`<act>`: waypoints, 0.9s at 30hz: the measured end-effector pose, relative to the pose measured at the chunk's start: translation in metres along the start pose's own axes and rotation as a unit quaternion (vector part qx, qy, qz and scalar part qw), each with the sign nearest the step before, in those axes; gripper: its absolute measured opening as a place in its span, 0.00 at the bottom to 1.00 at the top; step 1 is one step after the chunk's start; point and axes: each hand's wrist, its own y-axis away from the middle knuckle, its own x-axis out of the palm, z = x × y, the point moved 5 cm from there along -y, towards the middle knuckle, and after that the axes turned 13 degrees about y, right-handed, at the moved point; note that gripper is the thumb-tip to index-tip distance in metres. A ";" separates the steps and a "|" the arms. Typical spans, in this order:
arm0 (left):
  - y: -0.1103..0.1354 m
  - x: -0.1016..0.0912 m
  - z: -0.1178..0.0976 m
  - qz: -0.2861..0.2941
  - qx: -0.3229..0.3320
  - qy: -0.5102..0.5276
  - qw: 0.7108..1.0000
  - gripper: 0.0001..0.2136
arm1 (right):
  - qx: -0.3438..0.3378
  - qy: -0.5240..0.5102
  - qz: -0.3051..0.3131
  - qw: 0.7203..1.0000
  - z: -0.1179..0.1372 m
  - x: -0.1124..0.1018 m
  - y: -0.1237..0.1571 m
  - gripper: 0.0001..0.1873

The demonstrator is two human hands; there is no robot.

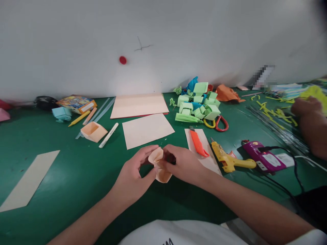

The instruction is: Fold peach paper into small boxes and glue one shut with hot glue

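A small folded shape of peach paper (163, 174) is held up in front of my body, pinched from both sides. My left hand (136, 166) grips its left edge, thumb in front and fingers behind. On the other side my right hand (182, 163) has thumb and fingertips closed on it, and the fingers hide part of the paper. Just beyond lies a pale peach paper sheet (148, 131). To the left stands a folded peach paper box (94, 132) beside a white pen (108, 135). An orange utility knife (198, 143) rests on a paper strip (216, 163) at the right.
A yellow glue gun (227, 156) and a purple power strip (264, 156) with cables lie to the right. Green folded paper pieces (199, 105) and scissors (221, 123) sit at the back. Another person's hand (309, 109) reaches in at far right. A paper strip (32, 180) lies far left.
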 end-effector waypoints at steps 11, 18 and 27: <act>-0.001 -0.001 0.010 -0.025 -0.016 0.009 1.000 0.21 | -0.047 0.046 0.021 0.998 0.000 -0.002 -0.003 0.12; 0.000 -0.001 0.015 -0.084 -0.017 0.102 0.991 0.21 | 0.008 0.025 0.003 1.000 -0.007 -0.004 -0.002 0.13; -0.010 -0.006 0.019 -0.084 -0.076 0.010 0.993 0.10 | 0.032 0.072 -0.038 0.996 -0.007 -0.007 -0.003 0.15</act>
